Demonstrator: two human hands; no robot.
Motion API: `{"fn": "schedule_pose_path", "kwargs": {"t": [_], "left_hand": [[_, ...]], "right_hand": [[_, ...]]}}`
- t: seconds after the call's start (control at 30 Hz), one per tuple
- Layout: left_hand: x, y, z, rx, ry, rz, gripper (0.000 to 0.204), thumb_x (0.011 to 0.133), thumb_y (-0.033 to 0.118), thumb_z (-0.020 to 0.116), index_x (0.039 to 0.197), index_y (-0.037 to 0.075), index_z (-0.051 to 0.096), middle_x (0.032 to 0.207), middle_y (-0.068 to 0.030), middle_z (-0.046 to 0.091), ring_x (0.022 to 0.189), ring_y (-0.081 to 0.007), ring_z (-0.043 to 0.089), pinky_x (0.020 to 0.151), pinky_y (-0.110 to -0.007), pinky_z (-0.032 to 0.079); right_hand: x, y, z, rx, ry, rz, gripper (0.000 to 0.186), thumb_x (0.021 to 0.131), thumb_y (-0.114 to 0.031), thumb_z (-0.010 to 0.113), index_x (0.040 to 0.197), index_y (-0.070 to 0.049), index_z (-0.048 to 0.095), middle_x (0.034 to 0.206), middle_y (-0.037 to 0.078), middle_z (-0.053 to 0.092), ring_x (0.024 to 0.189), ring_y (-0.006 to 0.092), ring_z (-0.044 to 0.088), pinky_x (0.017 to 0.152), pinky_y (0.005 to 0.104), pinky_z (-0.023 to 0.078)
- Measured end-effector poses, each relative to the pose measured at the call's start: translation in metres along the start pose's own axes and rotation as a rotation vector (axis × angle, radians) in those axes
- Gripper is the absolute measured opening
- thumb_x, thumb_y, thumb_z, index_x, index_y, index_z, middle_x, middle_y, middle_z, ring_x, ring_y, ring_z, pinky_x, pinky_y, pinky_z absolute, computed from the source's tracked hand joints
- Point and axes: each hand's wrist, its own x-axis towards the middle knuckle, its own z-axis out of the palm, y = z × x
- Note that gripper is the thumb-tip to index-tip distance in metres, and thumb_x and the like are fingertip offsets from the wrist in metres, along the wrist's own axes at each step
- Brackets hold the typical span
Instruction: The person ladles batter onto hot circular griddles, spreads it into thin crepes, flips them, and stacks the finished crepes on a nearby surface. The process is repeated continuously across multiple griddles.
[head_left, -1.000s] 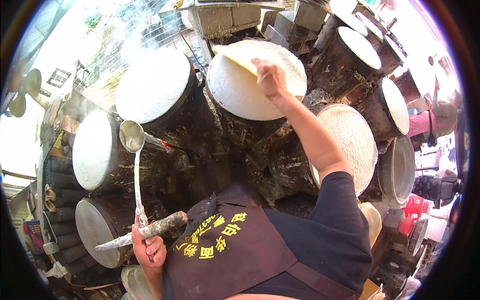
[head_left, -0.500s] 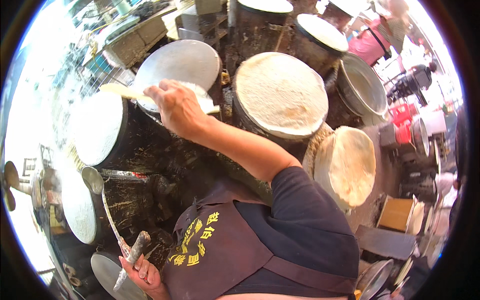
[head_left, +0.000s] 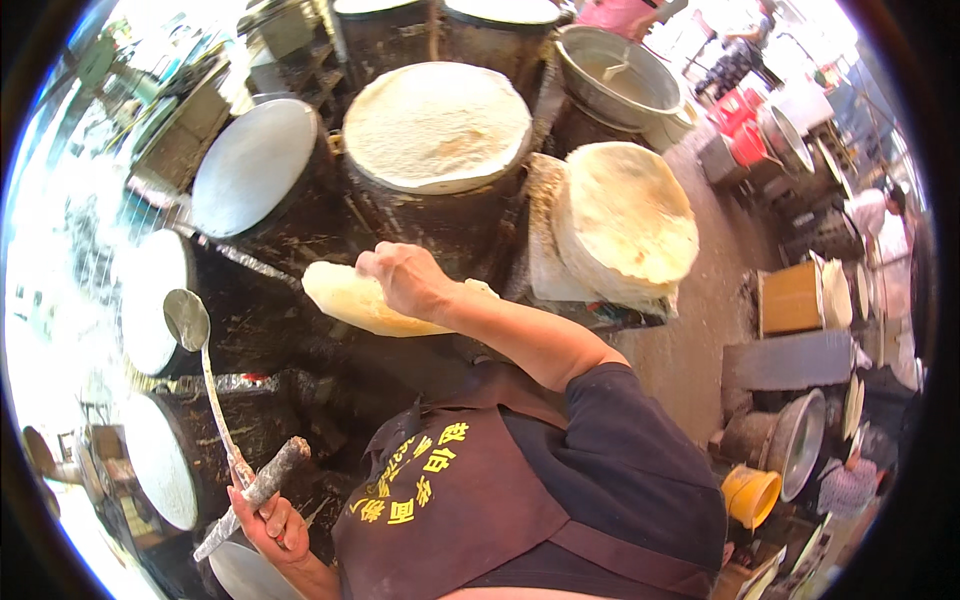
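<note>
My right hand (head_left: 410, 283) is closed on a thin, pale yellow flatbread (head_left: 345, 300), which hangs folded in the air in front of my apron. My left hand (head_left: 275, 530), low on the left, grips the long handle of a metal ladle (head_left: 187, 318). The same hand holds a batter-crusted T-shaped tool (head_left: 276, 470) with a thick, stick-like crosspiece. Beyond my right hand, a bare round griddle (head_left: 255, 165) tops a dark drum. Beside it, another flatbread (head_left: 440, 125) covers a griddle. A tall stack of round flatbreads (head_left: 630, 220) stands to the right.
More drum-topped griddles (head_left: 160, 460) line my left side. A large metal basin (head_left: 620, 85) with pale liquid is at the far right of the drums. Further right are a yellow bucket (head_left: 750, 497), a brown box (head_left: 790, 298) and red containers (head_left: 738, 120). Other people are in the background.
The flatbread in my right hand has come off the griddle at upper left and moved right, toward my body. My view has turned right. The left hand still holds the ladle and tool.
</note>
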Motion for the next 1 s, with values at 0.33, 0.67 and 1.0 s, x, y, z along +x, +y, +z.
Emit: {"fn": "schedule_pose_path", "kwargs": {"t": [0.33,0.67,1.0], "left_hand": [[0.021,-0.078,0.050,0.020,-0.113,-0.176,0.050,0.098,0.049,0.043,0.073,0.007,0.037,0.060,-0.0021,0.036,0.036,-0.0075,0.028,0.022,-0.022,0.028],[0.048,-0.120,0.089,0.067,-0.199,-0.231,0.053,0.097,0.049,0.045,0.075,0.001,0.039,0.063,-0.0018,0.040,0.036,-0.0068,0.032,0.019,-0.022,0.031],[0.021,-0.127,0.117,-0.060,-0.057,-0.130,0.053,0.097,0.050,0.044,0.073,0.004,0.039,0.053,-0.0019,0.037,0.031,-0.0071,0.023,0.020,-0.024,0.023]], "right_hand": [[-0.170,0.164,-0.273,0.790,0.712,0.559,0.034,0.077,0.003,0.066,0.110,-0.004,0.062,0.088,0.006,0.067,0.073,0.0123,0.063,0.068,0.0264,0.053],[-0.377,0.416,-0.238,1.093,1.251,0.877,0.033,0.077,0.012,0.064,0.108,0.003,0.058,0.100,0.014,0.067,0.089,0.0260,0.067,0.082,0.0375,0.057],[-0.359,0.443,-0.217,-0.184,0.960,1.286,0.053,0.077,-0.003,0.072,0.126,0.003,0.052,0.111,0.020,0.064,0.101,0.0317,0.062,0.090,0.0416,0.051]]}}
